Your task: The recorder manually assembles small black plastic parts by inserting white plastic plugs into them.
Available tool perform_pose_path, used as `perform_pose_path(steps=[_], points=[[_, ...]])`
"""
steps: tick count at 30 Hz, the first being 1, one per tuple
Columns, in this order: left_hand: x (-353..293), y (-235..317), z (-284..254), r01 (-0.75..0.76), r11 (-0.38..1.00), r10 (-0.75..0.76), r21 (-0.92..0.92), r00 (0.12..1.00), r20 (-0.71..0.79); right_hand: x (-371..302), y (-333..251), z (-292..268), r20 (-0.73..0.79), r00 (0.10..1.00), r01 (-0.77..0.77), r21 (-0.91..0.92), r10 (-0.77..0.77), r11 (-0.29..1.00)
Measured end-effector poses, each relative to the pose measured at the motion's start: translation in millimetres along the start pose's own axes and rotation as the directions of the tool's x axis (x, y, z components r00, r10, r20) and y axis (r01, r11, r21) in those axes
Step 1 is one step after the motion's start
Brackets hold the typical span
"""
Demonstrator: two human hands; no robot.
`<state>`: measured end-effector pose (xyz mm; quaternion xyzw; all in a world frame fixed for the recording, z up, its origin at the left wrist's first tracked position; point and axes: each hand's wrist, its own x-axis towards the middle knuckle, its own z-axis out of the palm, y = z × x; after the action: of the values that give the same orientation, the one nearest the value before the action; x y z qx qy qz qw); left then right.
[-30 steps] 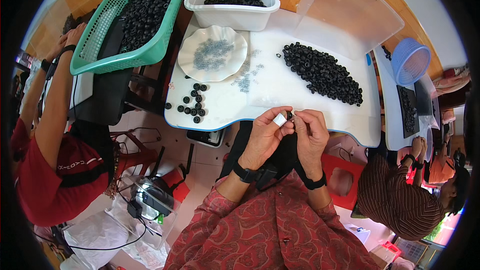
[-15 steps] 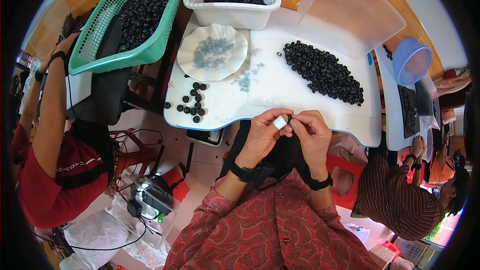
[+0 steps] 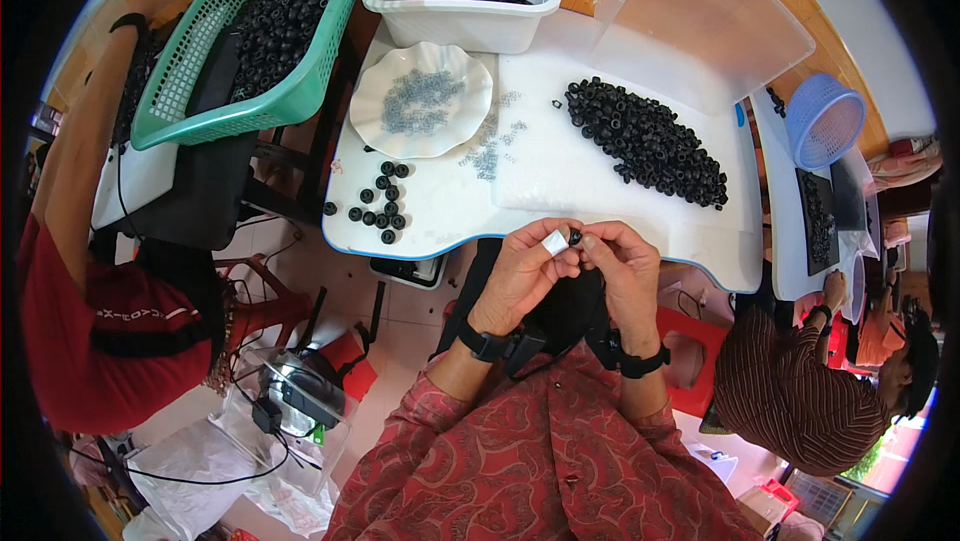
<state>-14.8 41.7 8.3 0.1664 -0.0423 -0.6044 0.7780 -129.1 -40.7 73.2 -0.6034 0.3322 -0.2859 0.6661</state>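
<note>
Close together in front of the table's near edge, my left hand and my right hand meet at the fingertips. Both pinch a small black round part, mostly covered by the fingers. A white piece, seemingly a wrapping on a digit, shows at my left fingertips. Beyond my hands a large heap of black ring-like parts lies on the white table. Several black round pieces stand apart at the table's left. A wavy white plate holds many small clear bits.
Loose clear bits lie beside the plate. At the back are a white tub and a green basket of black parts. A clear panel stands behind the heap. Co-workers sit left and right.
My hands stay pinched together at almost the same place, with small finger movements around the black part. The left co-worker's arm has reached farther back behind the green basket.
</note>
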Motion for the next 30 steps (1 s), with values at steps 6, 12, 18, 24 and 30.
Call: perform_pose_path(steps=[6, 12, 18, 24, 30], points=[[0, -1, 0, -0.042, 0.991, 0.042, 0.123, 0.999, 0.002, 1, 0, 7, -0.058, 0.998, 0.023, -0.100, -0.029, 0.995], [4, 1, -3, -0.090, 0.980, 0.093, 0.176, 0.996, -0.009, 8, 2, 16, -0.043, 0.998, 0.036, -0.042, -0.038, 0.998], [5, 8, -3, -0.104, 0.986, 0.110, 0.129, 0.993, -0.037, 24, 11, 8, -0.050, 0.996, 0.063, -0.166, -0.072, 0.984], [11, 11, -3, -0.096, 0.993, 0.098, 0.062, 0.995, -0.023, 57, 29, -34, -0.181, 0.883, 0.214, -0.667, -0.434, 0.714], [12, 8, -5, -0.110, 0.990, 0.112, 0.093, 0.993, -0.021, 77, 39, -51, -0.165, 0.840, 0.096, -0.892, -0.516, 0.441]])
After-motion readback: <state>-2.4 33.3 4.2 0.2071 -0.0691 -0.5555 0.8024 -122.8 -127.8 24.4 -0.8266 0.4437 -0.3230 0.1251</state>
